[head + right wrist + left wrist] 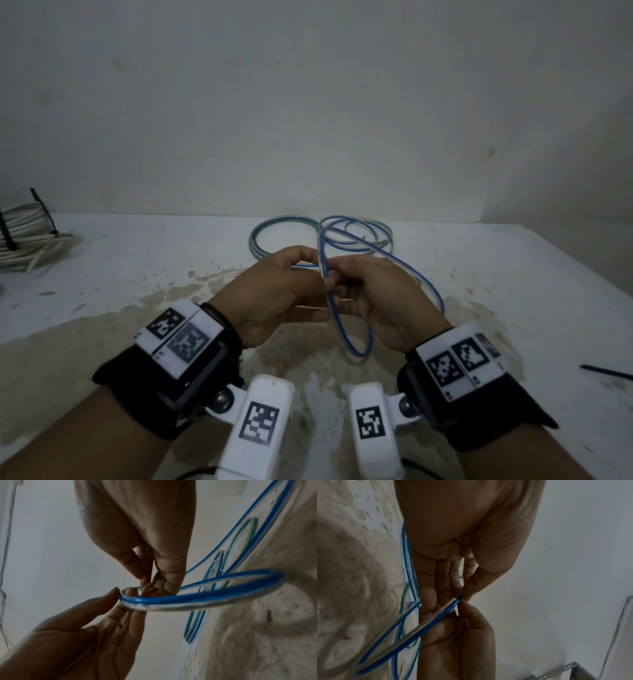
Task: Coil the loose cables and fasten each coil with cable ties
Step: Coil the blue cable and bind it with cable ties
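A blue-and-white cable (pixel 356 351) lies partly in loose loops (pixel 322 236) at the back of the table. One loop of it is lifted between my hands. My left hand (pixel 313 274) pinches this loop between thumb (pixel 468 595) and fingers. Facing it, my right hand (pixel 344 282) has its fingers (pixel 163 585) curled round the same cable (pixel 188 599). The two hands touch at the fingertips. A thin pale strip (pixel 457 610) shows between the fingers; I cannot tell what it is.
A white cable coil (pixel 24 236) bound with black cable ties sits at the far left. A loose black cable tie (pixel 606 371) lies near the right edge. The white table (pixel 137 260) has a brown stained patch under my hands, and a wall stands close behind.
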